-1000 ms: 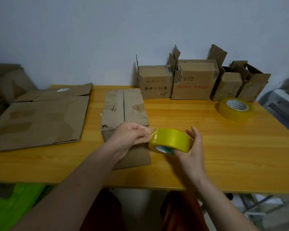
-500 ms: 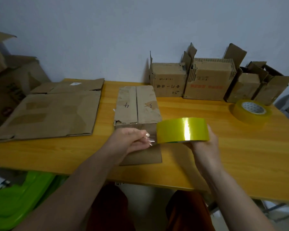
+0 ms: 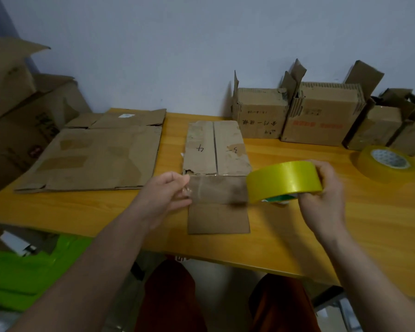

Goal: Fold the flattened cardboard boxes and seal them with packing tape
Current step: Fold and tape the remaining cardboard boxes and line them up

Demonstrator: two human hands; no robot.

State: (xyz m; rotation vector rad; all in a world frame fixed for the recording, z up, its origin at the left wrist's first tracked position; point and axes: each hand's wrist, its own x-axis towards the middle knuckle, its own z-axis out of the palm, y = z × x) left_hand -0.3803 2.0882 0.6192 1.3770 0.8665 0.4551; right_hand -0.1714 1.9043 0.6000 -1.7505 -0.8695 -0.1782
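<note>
A small folded cardboard box (image 3: 216, 149) lies on the wooden table (image 3: 345, 224), its closed flaps marked "4" and "3". My right hand (image 3: 321, 188) grips a yellow roll of packing tape (image 3: 283, 180) above the box's near right side. My left hand (image 3: 165, 192) pinches the free end of the tape at the box's left edge. A clear strip of tape (image 3: 216, 190) stretches between both hands across the box's near side. A large flattened cardboard box (image 3: 94, 156) lies on the table to the left.
Three assembled boxes (image 3: 321, 116) with open flaps stand along the wall at the back right. A second tape roll (image 3: 386, 161) lies flat at the right. More cardboard (image 3: 17, 111) leans at the far left, and a green bag (image 3: 22, 271) sits below the table.
My hands have drawn apart, pulling a long strip of tape off the roll across the box. The roll moved right, my left hand moved left.
</note>
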